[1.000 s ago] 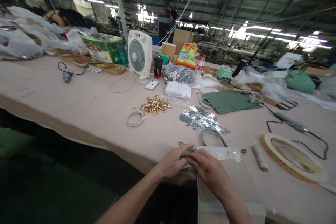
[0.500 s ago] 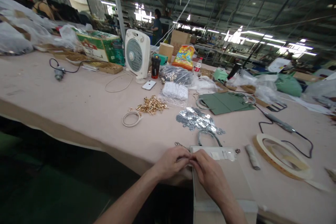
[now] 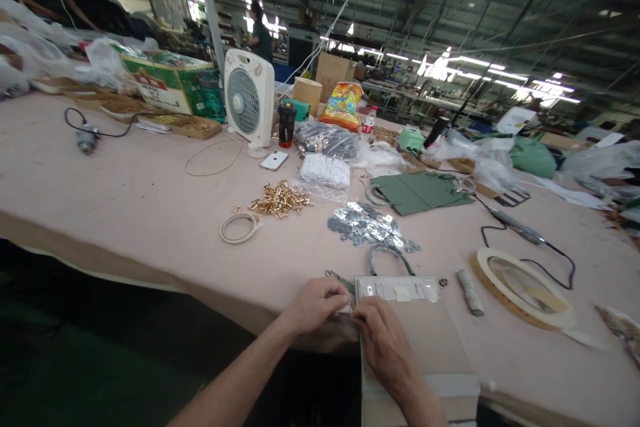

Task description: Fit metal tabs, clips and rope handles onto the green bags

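Observation:
My left hand [image 3: 315,305] and my right hand [image 3: 379,340] meet at the near edge of the table, fingertips pinched together on a small pale piece I cannot make out. They work at the left edge of a grey-white board [image 3: 425,340]. A row of small white and metal pieces [image 3: 400,291] lies along the board's far edge. A dark green strap [image 3: 387,252] loops just beyond it.
On the pink table [image 3: 125,200] lie a pile of silver metal parts [image 3: 365,227], gold parts [image 3: 277,199], a white ring [image 3: 239,227], green sheets [image 3: 417,190], a large tape roll [image 3: 520,283], a corded tool [image 3: 515,230], a thread spool [image 3: 470,290], a fan [image 3: 249,103] and a phone [image 3: 274,160]. People stand far behind.
The view has swung right and down, so the table's contents shift left. Both hands have drawn a little nearer to me, still pinched together at the board's left edge.

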